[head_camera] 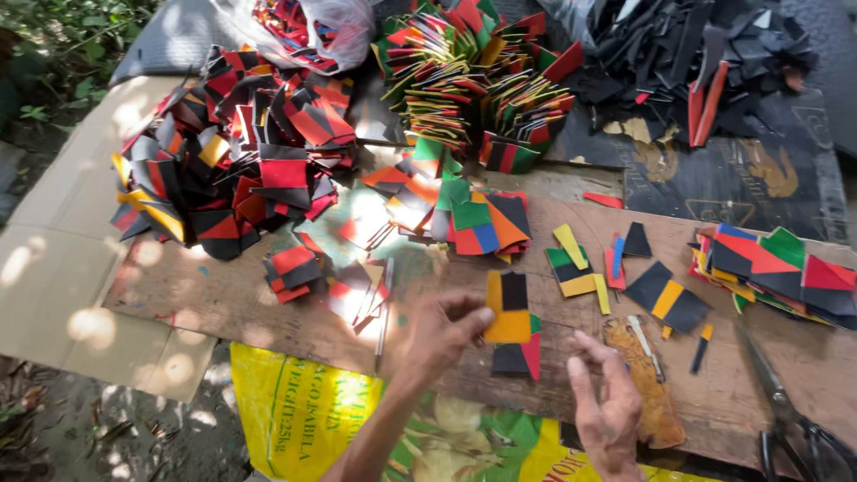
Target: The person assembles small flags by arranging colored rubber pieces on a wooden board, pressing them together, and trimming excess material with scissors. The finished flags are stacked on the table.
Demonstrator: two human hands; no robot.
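Left hand: fingers pinched on the left edge of a yellow-and-black patch, held just above the counter, approx. centre of view. Below it lies a black-and-red patch, flat on the counter.

Handling (est.): patch looks thin, light, flexible sheet; likely bends if gripped at one corner only. Grip at edge w/ thumb under, index on top, as shown.

Right hand: fingers released, spread, palm turned inward, holding nothing, hovering near the black-and-red patch and a worn brown board.

Pose: left forearm enters from bottom centre, wrist angled up-right. Right hand enters from bottom edge, fingers pointing up.

Nearby: scissors at right; piles of coloured patches behind.
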